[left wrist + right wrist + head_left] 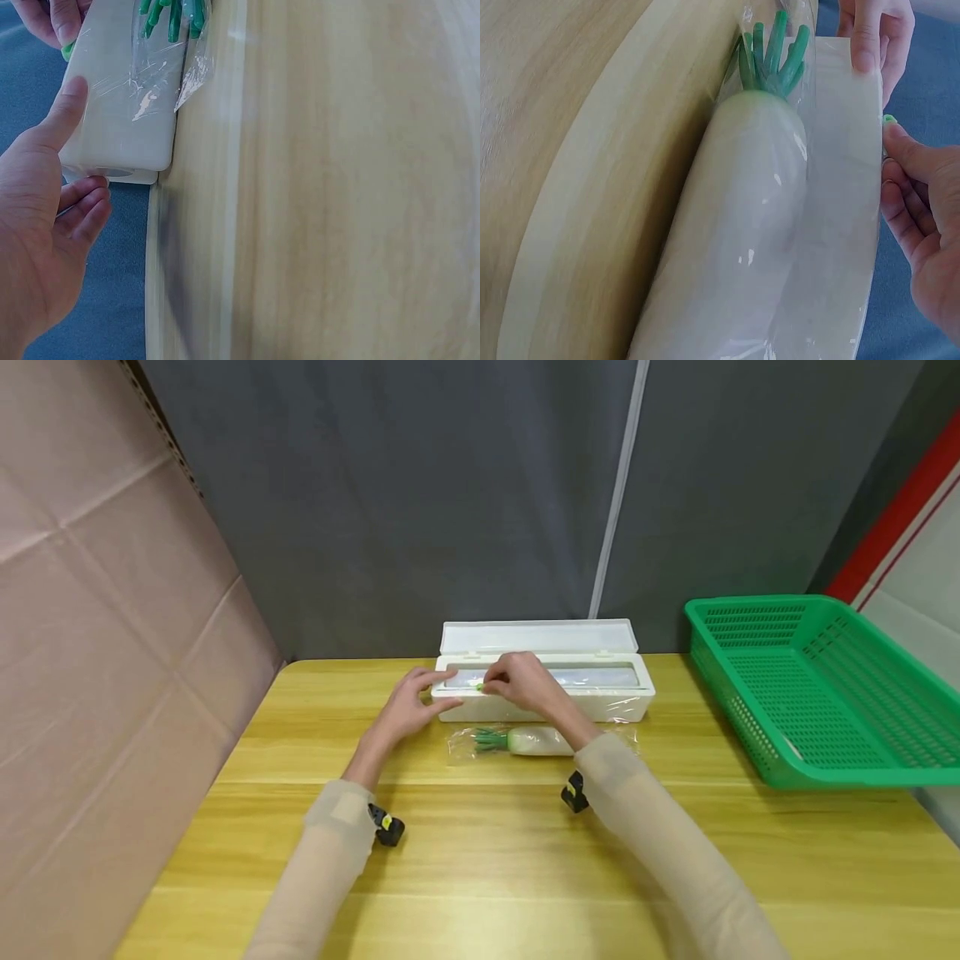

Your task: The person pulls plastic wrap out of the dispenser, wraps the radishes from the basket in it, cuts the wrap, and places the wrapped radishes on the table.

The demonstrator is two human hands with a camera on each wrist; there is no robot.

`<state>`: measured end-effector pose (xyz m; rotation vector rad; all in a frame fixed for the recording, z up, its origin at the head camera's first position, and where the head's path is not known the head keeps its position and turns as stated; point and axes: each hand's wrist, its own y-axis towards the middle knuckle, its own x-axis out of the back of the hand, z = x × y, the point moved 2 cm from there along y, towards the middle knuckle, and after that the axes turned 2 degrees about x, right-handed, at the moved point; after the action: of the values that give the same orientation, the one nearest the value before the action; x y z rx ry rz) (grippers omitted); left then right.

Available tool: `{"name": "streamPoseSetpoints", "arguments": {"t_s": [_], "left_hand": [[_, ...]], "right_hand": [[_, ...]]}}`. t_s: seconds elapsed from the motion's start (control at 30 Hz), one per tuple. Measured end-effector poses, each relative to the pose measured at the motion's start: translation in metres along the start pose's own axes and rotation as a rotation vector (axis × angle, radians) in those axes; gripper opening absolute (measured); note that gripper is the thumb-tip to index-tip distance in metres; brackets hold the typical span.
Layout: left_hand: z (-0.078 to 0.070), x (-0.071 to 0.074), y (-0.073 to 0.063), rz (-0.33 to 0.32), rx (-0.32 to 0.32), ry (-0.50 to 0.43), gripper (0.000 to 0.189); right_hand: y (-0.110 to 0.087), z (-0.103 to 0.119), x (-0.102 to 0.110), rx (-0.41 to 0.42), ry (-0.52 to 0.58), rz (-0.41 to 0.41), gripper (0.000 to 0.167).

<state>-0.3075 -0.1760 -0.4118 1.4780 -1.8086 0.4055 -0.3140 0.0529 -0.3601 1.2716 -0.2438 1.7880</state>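
Note:
A white cling film dispenser box (487, 710) stands at the table's far edge with its lid (538, 637) raised and a roll of film inside. My left hand (407, 703) holds the box's left end, thumb at the front side and fingers around the end. Over the front rim, my right hand (525, 681) pinches a small green slider (889, 119) between thumb and fingers, near the box's left part. Before the box lies a white radish (534, 742) with green stalks, covered by clear film (739, 255) that reaches up to the box. My right forearm hides the radish's right end.
A green plastic basket (795, 772) stands on the right side of the wooden table (465, 877). A dark grey curtain (420, 510) hangs behind the box, and a pale pink cloth wall (112, 652) borders the left.

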Motion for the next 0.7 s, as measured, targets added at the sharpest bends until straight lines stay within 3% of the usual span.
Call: {"name": "streamPoseSetpoints", "arguments": {"t_s": [0.7], "left_hand": [[0.001,-0.003,-0.002,-0.011,-0.025,-0.010,0.058]], "right_hand": [[-0.031,-0.029,0.023,-0.002,0.018,-0.055,0.007]]}}
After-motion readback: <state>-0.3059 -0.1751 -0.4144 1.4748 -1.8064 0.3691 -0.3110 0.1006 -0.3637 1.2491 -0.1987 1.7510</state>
